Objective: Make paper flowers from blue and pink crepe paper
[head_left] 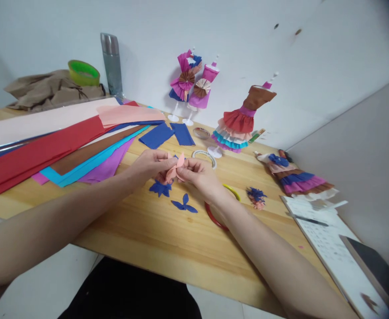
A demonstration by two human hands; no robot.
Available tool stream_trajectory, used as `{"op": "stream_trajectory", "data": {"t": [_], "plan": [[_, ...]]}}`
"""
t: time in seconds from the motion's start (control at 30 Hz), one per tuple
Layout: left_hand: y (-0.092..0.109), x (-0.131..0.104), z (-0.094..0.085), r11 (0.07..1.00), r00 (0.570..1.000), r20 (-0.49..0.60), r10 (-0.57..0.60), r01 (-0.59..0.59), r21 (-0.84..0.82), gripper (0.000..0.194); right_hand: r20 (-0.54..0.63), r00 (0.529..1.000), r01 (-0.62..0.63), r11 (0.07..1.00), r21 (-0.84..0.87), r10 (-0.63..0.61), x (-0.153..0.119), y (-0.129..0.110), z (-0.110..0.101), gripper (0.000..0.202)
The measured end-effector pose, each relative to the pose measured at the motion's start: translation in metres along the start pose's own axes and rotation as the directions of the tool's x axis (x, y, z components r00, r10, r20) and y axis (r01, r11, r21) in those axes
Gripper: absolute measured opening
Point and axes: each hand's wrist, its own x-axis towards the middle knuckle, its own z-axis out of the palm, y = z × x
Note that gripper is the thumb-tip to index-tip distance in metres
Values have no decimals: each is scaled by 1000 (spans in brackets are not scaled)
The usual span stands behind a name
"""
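Observation:
A small salmon-pink paper flower (172, 173) is pinched between my two hands above the wooden table (131, 239). My left hand (153, 165) holds its left side with thumb and fingers. My right hand (197, 175) grips its right side between thumb and forefinger. Just under my hands lies a blue paper flower shape (161, 188) with several points, partly covered by my left hand. Nearer the front edge, a flat blue three-petalled piece (184, 204) rests by itself. A bit of blue shows behind the pink petals; I cannot tell what it belongs to.
Folded coloured paper (41, 153) is spread at left, with blue pieces (156, 135) behind my hands. Dressed mannequins (246, 113) stand along the wall near a bottle (113, 66). A red-yellow ring (214, 218) lies under my right forearm, a notebook (317, 230) at right.

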Motion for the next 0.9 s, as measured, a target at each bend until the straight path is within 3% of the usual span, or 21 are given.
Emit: {"op": "stream_trajectory", "data": {"t": [0.17, 0.37, 0.63, 0.9], "plan": [[-1, 2, 2, 997, 997, -70, -33, 38, 70, 15, -11, 1000, -6, 1000, -13, 6, -1, 1, 0, 25], [-1, 7, -4, 992, 991, -38, -128, 128, 8, 6, -41, 999, 1, 999, -39, -2, 0, 3, 1, 27], [6, 8, -6, 952, 977, -14, -211, 202, -232, 18, -67, 998, 5, 998, -57, -9, -1, -3, 1, 27], [9, 3, -4, 995, 996, 14, -83, 84, -48, 13, -65, 998, -3, 1000, -11, 2, 1, 3, 2, 24]]}}
